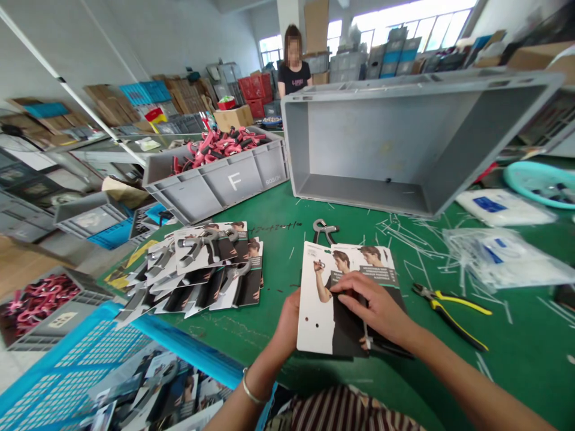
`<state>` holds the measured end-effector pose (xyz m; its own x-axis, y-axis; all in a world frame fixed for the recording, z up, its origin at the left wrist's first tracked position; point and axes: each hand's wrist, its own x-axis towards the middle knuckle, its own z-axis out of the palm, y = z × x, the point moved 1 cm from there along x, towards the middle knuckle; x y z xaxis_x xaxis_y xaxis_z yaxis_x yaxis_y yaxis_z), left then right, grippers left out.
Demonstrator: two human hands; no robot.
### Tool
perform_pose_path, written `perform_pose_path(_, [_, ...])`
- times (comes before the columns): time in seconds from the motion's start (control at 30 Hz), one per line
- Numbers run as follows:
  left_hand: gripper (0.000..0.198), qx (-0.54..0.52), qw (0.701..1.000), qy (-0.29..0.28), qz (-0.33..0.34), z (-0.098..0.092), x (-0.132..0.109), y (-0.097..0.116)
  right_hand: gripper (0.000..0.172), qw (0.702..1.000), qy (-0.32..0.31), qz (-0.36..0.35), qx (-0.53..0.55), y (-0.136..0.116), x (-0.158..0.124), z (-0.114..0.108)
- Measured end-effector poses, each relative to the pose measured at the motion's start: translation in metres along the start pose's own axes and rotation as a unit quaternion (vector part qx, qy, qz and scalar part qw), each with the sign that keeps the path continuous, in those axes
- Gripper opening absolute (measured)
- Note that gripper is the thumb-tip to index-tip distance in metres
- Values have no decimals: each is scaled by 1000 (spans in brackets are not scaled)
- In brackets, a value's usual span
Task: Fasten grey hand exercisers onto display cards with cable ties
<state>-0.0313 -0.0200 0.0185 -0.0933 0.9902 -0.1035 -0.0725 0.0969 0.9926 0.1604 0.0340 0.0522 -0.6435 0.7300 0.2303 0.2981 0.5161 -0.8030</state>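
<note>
Printed cards (317, 299) showing a person with a grip tool are held upright-tilted above the green table. My left hand (290, 320) grips their left edge, its fingers partly behind the cards. My right hand (372, 305) lies over the front of the cards at the right, fingers bent and pressed together on them. Just behind the cards lies a grey and black hand grip (324, 230). To the left is a pile of cards with grey grips attached (197, 254). Yellow-handled pliers (453, 308) rest to the right of my right hand.
A grey crate of red grips (224, 185) and a large tipped grey crate (359, 143) stand behind. White ties (413, 230) and plastic bags (507, 257) lie right. A blue basket (179, 341) of carded grips is lower left. A person (294, 75) is beyond.
</note>
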Motion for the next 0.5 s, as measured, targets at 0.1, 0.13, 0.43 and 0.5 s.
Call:
perform_pose_path(0.1, [21,-29,998,52,22,-3,-2,-2,16,1000,6,15,4,-4,1,3])
perform_pose_path(0.13, [29,-50,997,61,19,-5,-2,-1,13,1000,17,18,7,-5,3,4])
perform_pose_path(0.43, [67,-71,990,17,-121,-15,-14,13,14,967,104,127,197,-1,4,9])
perform_pose_path(0.5, [72,-86,983,-30,-159,-15,-15,13,16,957,100,133,237,-1,-3,4])
